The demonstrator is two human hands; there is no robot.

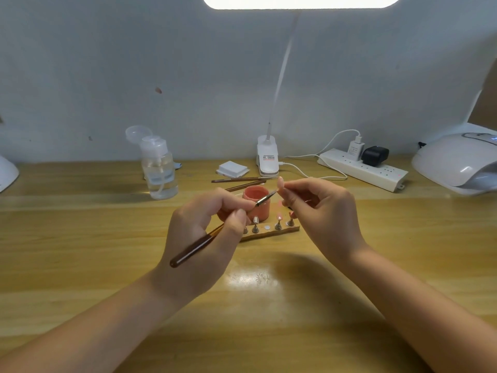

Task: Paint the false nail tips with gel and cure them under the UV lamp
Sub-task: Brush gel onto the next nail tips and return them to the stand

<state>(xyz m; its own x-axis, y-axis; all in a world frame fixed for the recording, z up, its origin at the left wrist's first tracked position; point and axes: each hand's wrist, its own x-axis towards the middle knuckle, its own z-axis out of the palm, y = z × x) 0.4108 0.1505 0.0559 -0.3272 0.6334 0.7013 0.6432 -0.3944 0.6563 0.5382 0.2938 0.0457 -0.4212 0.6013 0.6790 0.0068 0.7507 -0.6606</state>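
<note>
- The left hand [215,227] gripped a dark-handled brush [223,227] like a pen, its fine tip angled up and to the right, meeting the nail tip [280,182].
- The right hand [320,211] pinched that nail tip's small holder between thumb and fingers; the tip stood just above the fingertips.
- The nail tip looked thin, light and springy – best held by its stand, never by the wet face.
- Both wrists hovered above the table [80,238], forearms angled inward.
- Just behind the hands sat the pink gel pot [256,200] and a wooden rack [271,231] of further tips.
- The UV lamp [457,162] stood well apart, at far right.
</note>
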